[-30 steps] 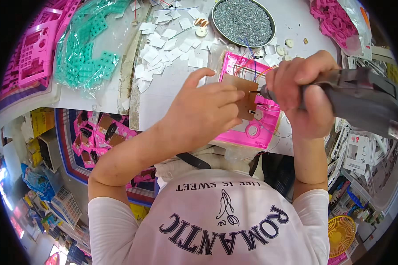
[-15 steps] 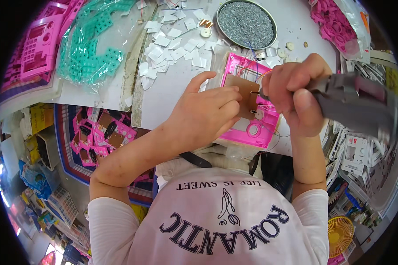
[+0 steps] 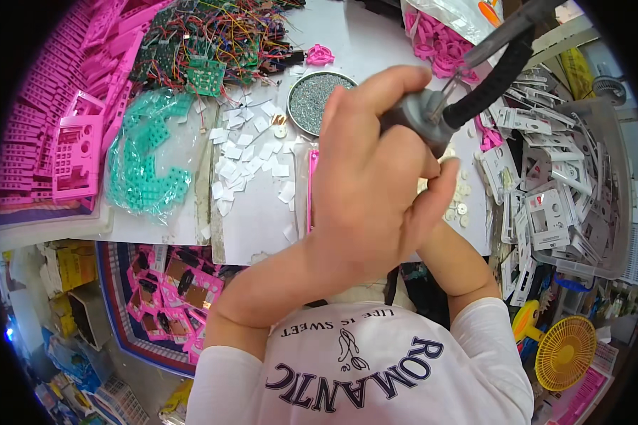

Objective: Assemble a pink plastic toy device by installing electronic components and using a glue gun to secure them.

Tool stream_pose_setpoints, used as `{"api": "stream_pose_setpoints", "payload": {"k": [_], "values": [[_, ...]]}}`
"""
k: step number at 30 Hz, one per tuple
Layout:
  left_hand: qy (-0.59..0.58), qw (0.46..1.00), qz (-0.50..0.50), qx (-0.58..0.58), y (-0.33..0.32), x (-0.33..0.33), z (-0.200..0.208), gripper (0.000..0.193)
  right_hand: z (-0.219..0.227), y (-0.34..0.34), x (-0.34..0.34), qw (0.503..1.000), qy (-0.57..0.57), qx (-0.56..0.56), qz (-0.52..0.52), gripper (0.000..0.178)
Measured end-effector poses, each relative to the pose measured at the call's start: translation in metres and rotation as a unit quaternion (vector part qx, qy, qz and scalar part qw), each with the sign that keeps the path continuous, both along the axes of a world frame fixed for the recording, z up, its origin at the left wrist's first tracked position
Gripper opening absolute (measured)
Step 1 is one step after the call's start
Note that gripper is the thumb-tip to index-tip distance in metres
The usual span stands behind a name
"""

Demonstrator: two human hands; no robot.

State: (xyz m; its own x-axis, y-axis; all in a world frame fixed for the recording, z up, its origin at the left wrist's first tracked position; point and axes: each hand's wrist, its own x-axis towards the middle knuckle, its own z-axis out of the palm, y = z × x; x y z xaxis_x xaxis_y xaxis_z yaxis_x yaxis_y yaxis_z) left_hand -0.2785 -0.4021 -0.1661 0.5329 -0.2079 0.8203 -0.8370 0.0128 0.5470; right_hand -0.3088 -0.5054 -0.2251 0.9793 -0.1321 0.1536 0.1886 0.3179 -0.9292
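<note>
My left hand (image 3: 361, 177) is raised close in front, its fingers closed around the grey end of an electric screwdriver (image 3: 422, 117) with a black cable. My right forearm (image 3: 461, 265) runs up behind it, and the right hand and its fingers are hidden there. Of the pink plastic casing (image 3: 311, 188) on the table, only a narrow left edge shows beside my left hand; the rest is covered. Past my fingers stands a round metal tin (image 3: 298, 106) of small screws.
White paper squares (image 3: 244, 152) lie scattered left of the tin. Wired green circuit boards (image 3: 207, 74), a bag of teal parts (image 3: 149, 166) and stacked pink casings (image 3: 78, 159) fill the left. White discs (image 3: 462, 202) and a bin of white panels (image 3: 546, 216) are at right.
My left hand has come off the brown board in the pink casing and up onto the screwdriver. My right hand, seen holding the screwdriver before, is now hidden. The view has shifted.
</note>
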Motion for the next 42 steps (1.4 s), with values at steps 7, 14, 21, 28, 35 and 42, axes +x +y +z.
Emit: {"api": "stream_pose_setpoints", "payload": {"k": [7, 14, 21, 28, 35, 42], "values": [[-0.084, 0.995, 0.051, -0.020, -0.008, 0.008, -0.008, 0.027, 0.001, 0.000, -0.005, 0.999, -0.007, -0.013, -0.029, 0.020], [0.024, 0.997, -0.059, -0.051, 0.012, 0.007, 0.001, 0.023, 0.003, 0.000, -0.004, 0.995, -0.013, -0.079, -0.062, 0.019], [0.100, 0.931, -0.038, 0.349, 0.096, -0.010, -0.077, 0.014, -0.005, 0.008, 0.006, 0.980, -0.101, -0.170, -0.015, 0.015], [0.071, 0.919, -0.011, 0.388, 0.097, -0.028, -0.110, 0.020, -0.011, -0.006, 0.004, 0.984, -0.078, -0.154, 0.035, 0.031], [0.058, 0.920, 0.005, 0.387, 0.098, -0.028, -0.115, 0.020, -0.016, -0.011, 0.002, 0.975, -0.088, -0.202, 0.029, 0.028], [0.056, 0.920, 0.004, 0.388, 0.098, -0.030, -0.112, 0.018, -0.011, -0.013, 0.006, 0.991, -0.069, -0.101, 0.058, 0.009]]}}
